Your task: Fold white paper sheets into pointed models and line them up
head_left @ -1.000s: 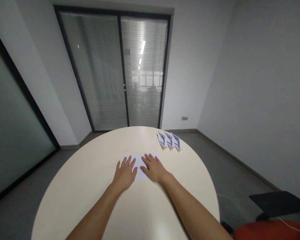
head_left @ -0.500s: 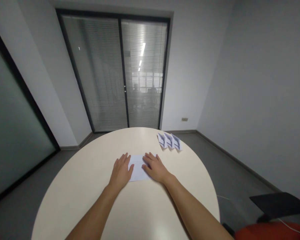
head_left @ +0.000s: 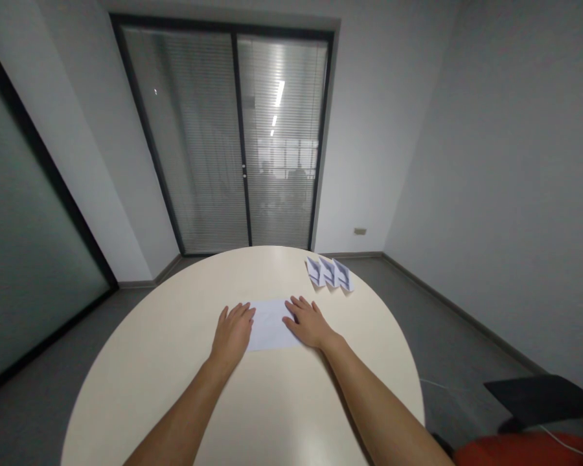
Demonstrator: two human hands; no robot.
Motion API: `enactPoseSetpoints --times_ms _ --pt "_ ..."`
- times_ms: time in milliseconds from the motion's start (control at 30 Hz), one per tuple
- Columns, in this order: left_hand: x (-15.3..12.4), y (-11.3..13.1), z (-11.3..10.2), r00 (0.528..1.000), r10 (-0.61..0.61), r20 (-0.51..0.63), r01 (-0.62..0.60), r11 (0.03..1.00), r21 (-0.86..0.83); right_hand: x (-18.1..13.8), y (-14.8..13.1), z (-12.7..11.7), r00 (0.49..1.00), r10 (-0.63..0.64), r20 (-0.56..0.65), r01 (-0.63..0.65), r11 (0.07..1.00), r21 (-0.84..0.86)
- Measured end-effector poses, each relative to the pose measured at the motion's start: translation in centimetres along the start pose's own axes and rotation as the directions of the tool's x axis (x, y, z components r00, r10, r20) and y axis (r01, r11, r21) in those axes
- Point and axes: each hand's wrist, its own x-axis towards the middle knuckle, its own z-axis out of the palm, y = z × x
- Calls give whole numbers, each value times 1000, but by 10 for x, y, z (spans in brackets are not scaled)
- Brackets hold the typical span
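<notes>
Two hands: the left hand and the right hand lie palm down on the tabletop, one at each end of a white sheet of paper.
Left grip: flat and unclenched, fingers close together, fingertips on the sheet's left end; it pinches nothing.
Right grip: flat as well, fingers slightly spread over the sheet's right end; it pinches nothing.
Sheet position: flat near the middle of the round tabletop, between the hands, long side across the view.
Hidden: both ends of the sheet lie under the hands, so its corners there do not show; whether it is one layer or folded cannot be told.
Cut off: both forearms and the near rim of the tabletop run out at the bottom edge; the red and black chair at lower right is only partly in frame.
Hard to make out: the folded paper pieces at the far right of the tabletop are small, their fold unclear; the shapes behind the blinds of the glass door are dim.
Counts: one sheet, three folded pieces in an overlapping row, two door panels, one wall socket.
</notes>
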Motion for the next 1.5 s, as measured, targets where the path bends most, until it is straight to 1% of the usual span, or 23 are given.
enactPoseSetpoints --times_ms 100,133,200,300,400,500,600,667,767,900,1067,1167,1333,1500 --pt "-3 8 -2 993 116 9 -114 986 -119 0 0 0 1000 -6 -7 6 1000 6" --pt "-5 11 -1 990 140 28 -134 980 -149 0 0 1 1000 -10 -7 10 1000 8" --pt "-7 15 3 984 151 92 -135 977 -164 1 1 2 1000 -13 -1 13 1000 12" --pt "-8 16 11 978 124 169 -102 986 -132 2 3 3 1000 -14 8 14 1000 11" --pt "-6 11 14 978 84 190 -68 994 -90 2 3 4 1000 -27 13 27 1000 9" --pt "-3 4 11 986 41 163 -37 999 -26 0 2 3 997 -63 36 62 998 15" --pt "0 -1 7 995 -4 95 0 999 47 -2 0 1 990 -126 61 125 992 25" --pt "2 -5 6 998 -16 53 12 998 65 -3 -1 -1 982 -171 76 169 985 30" --pt "4 -7 6 999 12 31 -12 1000 27 -5 -4 -4 967 -235 102 233 972 33" --pt "3 -4 8 998 52 47 -50 998 -44 -6 -11 -5 941 -313 127 308 950 58" --pt "-1 -2 12 987 93 132 -86 994 -61 -5 -13 -4 926 -354 132 345 934 91" --pt "-1 -3 13 980 88 177 -77 995 -66 -1 -8 -4 916 -382 124 371 923 97" --pt "0 -3 10 972 75 222 -58 995 -80 3 0 -3 895 -436 98 426 898 108" --pt "-1 -3 7 963 81 258 -57 993 -100 3 -1 -3 896 -436 82 424 896 133"
